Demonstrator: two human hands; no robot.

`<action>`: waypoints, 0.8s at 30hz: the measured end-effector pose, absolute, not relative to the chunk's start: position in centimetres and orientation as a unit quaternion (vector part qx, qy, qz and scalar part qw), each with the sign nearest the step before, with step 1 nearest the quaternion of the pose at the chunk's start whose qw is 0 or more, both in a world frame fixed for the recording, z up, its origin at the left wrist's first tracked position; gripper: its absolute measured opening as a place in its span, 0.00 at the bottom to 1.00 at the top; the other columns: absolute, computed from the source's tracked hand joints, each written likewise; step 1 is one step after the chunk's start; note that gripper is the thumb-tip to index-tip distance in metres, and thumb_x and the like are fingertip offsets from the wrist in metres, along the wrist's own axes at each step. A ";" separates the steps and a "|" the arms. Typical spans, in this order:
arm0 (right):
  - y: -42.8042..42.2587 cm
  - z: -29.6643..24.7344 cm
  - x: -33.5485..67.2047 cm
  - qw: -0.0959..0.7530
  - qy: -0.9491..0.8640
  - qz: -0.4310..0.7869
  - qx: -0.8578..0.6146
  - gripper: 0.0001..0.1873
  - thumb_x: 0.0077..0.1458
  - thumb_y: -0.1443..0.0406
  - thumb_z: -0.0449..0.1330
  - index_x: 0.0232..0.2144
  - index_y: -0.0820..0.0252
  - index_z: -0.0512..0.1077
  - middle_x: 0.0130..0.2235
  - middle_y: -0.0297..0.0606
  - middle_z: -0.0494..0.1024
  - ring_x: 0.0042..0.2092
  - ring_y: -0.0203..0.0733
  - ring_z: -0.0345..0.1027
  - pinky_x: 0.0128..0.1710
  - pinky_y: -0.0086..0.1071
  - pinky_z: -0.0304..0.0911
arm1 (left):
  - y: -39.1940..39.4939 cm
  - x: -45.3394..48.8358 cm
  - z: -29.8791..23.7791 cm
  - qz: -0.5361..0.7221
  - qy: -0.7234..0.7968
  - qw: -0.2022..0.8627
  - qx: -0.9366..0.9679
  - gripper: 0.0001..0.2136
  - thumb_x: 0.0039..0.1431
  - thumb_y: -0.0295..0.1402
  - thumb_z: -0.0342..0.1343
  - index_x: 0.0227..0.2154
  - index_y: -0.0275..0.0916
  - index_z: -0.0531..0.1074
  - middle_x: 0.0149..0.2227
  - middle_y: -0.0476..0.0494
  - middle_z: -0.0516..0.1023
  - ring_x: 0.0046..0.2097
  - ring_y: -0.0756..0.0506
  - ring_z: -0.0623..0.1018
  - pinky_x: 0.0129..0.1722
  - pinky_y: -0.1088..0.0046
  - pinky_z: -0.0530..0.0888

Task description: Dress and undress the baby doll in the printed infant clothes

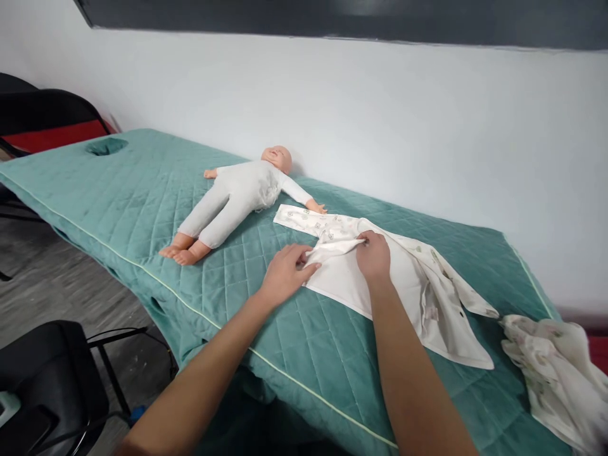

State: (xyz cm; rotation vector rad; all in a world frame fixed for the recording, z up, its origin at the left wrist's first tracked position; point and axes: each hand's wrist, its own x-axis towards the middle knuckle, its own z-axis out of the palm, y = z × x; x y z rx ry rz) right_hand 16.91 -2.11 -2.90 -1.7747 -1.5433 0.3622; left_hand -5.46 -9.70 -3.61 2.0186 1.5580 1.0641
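A white baby shirt with a small print lies spread on the green quilted cover, its front partly folded open. My right hand pinches the edge of its front panel near the neckline. At the shirt's left side, my left hand grips the fabric edge between bent fingers and thumb. A baby doll in a pale grey-white cloth body lies on its back to the left. One of the doll's hands nearly reaches the shirt's sleeve.
The massage bed under its green cover runs along a white wall and has a face hole at the far left. A crumpled floral cloth lies at the right edge. Black chairs stand at the left, the nearer chair beside the bed.
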 end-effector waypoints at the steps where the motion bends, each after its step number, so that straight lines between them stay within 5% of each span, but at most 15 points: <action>1: -2.1 -2.8 16.9 0.369 -0.598 0.146 -0.696 0.15 0.50 0.73 0.51 0.34 0.56 0.75 0.44 0.45 0.75 0.46 0.51 0.67 0.50 0.43 0.61 | -10.2 -5.2 -3.6 0.373 0.568 0.164 0.715 0.15 0.64 0.43 0.58 0.49 0.42 0.75 0.44 0.42 0.77 0.46 0.41 0.75 0.48 0.62 0.73; 5: -2.3 -2.5 17.1 0.367 -0.585 0.175 -0.702 0.16 0.50 0.71 0.51 0.34 0.54 0.77 0.39 0.41 0.78 0.42 0.49 0.68 0.46 0.41 0.61 | -10.9 -4.6 -3.7 0.334 0.630 0.084 0.696 0.15 0.64 0.44 0.58 0.47 0.41 0.75 0.51 0.39 0.75 0.52 0.37 0.73 0.52 0.57 0.70; 8: -2.2 -2.5 17.2 0.382 -0.572 0.203 -0.696 0.15 0.50 0.69 0.51 0.32 0.54 0.78 0.37 0.39 0.80 0.41 0.49 0.70 0.44 0.39 0.62 | -11.1 -4.4 -3.6 0.336 0.624 0.106 0.697 0.06 0.64 0.37 0.59 0.36 0.41 0.72 0.49 0.42 0.78 0.51 0.39 0.74 0.51 0.59 0.70; 12: -1.9 -2.5 17.2 0.425 -0.550 0.232 -0.680 0.19 0.53 0.64 0.48 0.32 0.54 0.79 0.38 0.38 0.82 0.42 0.48 0.73 0.44 0.38 0.64 | -12.2 -3.6 -3.5 0.406 0.557 0.127 0.713 0.08 0.63 0.31 0.57 0.29 0.42 0.65 0.50 0.43 0.78 0.52 0.41 0.76 0.50 0.60 0.71; 18: -1.6 -2.7 16.8 0.442 -0.547 0.232 -0.672 0.16 0.54 0.53 0.56 0.33 0.57 0.76 0.37 0.41 0.80 0.42 0.50 0.70 0.48 0.41 0.63 | -14.7 -1.3 -2.9 0.323 0.469 0.034 0.821 0.06 0.68 0.32 0.52 0.33 0.42 0.67 0.58 0.39 0.75 0.55 0.39 0.77 0.49 0.56 0.72; 24: -1.5 -3.3 17.4 0.441 -0.555 0.215 -0.671 0.13 0.47 0.65 0.57 0.37 0.56 0.72 0.42 0.40 0.78 0.42 0.50 0.69 0.50 0.44 0.62 | -15.3 -1.1 -3.2 0.394 0.408 0.032 0.823 0.04 0.68 0.28 0.51 0.38 0.42 0.69 0.58 0.36 0.74 0.57 0.41 0.75 0.53 0.59 0.75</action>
